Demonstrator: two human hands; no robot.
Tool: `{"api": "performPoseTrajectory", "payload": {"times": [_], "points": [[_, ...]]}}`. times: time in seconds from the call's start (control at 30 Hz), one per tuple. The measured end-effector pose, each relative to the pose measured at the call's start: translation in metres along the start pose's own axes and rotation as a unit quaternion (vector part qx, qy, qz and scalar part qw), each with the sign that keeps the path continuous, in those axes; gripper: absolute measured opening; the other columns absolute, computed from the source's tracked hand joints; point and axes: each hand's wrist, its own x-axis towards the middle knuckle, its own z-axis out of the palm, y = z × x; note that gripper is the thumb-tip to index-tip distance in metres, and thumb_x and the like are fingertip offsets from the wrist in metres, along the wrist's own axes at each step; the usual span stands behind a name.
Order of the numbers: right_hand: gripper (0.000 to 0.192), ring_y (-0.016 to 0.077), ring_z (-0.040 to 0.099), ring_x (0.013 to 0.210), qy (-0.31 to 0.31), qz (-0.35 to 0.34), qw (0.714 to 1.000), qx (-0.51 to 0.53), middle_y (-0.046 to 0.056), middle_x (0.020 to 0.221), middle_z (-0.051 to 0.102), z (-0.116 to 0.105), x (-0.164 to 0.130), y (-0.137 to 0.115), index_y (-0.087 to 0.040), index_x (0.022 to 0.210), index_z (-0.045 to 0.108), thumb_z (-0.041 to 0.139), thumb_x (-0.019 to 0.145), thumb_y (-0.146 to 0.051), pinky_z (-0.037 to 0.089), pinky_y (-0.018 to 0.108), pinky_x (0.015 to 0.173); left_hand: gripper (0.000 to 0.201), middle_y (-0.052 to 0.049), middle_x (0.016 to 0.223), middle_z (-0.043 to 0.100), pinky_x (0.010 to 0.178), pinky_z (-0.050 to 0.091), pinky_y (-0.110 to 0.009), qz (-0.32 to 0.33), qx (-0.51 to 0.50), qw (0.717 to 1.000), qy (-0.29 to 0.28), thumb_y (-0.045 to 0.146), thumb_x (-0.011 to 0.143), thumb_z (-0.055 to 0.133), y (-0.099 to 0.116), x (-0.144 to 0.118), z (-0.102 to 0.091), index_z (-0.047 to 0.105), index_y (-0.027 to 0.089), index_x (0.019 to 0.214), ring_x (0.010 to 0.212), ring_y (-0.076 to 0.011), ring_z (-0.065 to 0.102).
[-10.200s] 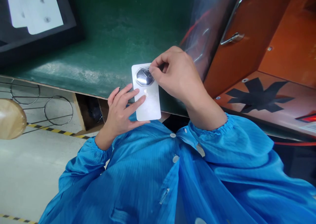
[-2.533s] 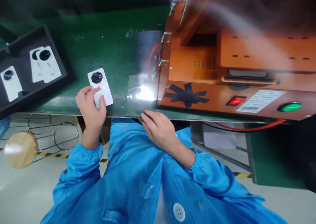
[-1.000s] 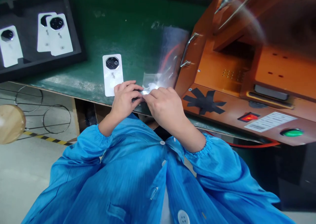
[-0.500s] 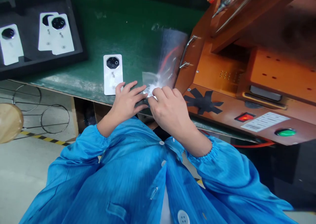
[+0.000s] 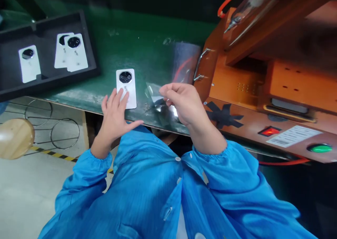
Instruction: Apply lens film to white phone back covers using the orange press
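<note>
A white phone back panel (image 5: pixel 131 98) with a dark octagonal camera area lies on the green bench top. My left hand (image 5: pixel 114 111) is open, its fingers spread over the panel's lower left part; whether they press on it I cannot tell. My right hand (image 5: pixel 184 100) pinches a piece of clear film (image 5: pixel 154 91) by its upper corner, to the right of the panel. The film hangs down from the fingertips and its lower part blurs into reflections. Behind the right hand lies a stack of clear film sheets (image 5: pixel 185 56).
At left a black tray (image 5: pixel 50 53) holds several white panels. An orange machine (image 5: pixel 252 91) with a metal handle (image 5: pixel 201 65), a lit red switch (image 5: pixel 270 131) and a green button (image 5: pixel 319 148) stands at right. A round wooden stool (image 5: pixel 17 138) is below the bench at left.
My left hand has moved left, away from my right hand, to over the white panel. My right hand has lifted a piece of clear film away from the stack. The view has shifted slightly.
</note>
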Motion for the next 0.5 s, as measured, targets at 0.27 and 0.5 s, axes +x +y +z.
{"api": "performPoseTrajectory", "payload": {"times": [0.27,0.5], "points": [[0.023,0.012,0.042,0.061,-0.021,-0.003,1.0,-0.022,-0.001,0.065,0.057,0.033,0.033,0.016,-0.021,0.067,0.066,0.074,0.084,-0.033,0.035,0.028,0.057,0.048,-0.015,0.145,0.071,0.121,0.037,-0.056,-0.014,0.017,0.999,0.047,0.05,0.102,0.07,0.032,-0.042,0.028,0.068,0.025,0.142,0.137,-0.0355,0.063],[0.026,0.0149,0.046,0.069,-0.098,-0.06,0.976,-0.183,-0.001,0.064,0.049,0.052,0.058,0.02,-0.021,0.069,0.059,0.068,0.093,-0.025,0.04,0.032,0.067,0.041,-0.015,0.151,0.067,0.128,0.037,-0.053,0.02,-0.034,0.996,0.083,0.039,0.104,0.067,0.028,-0.046,0.036,0.066,0.023,0.142,0.15,-0.0331,0.057]]}}
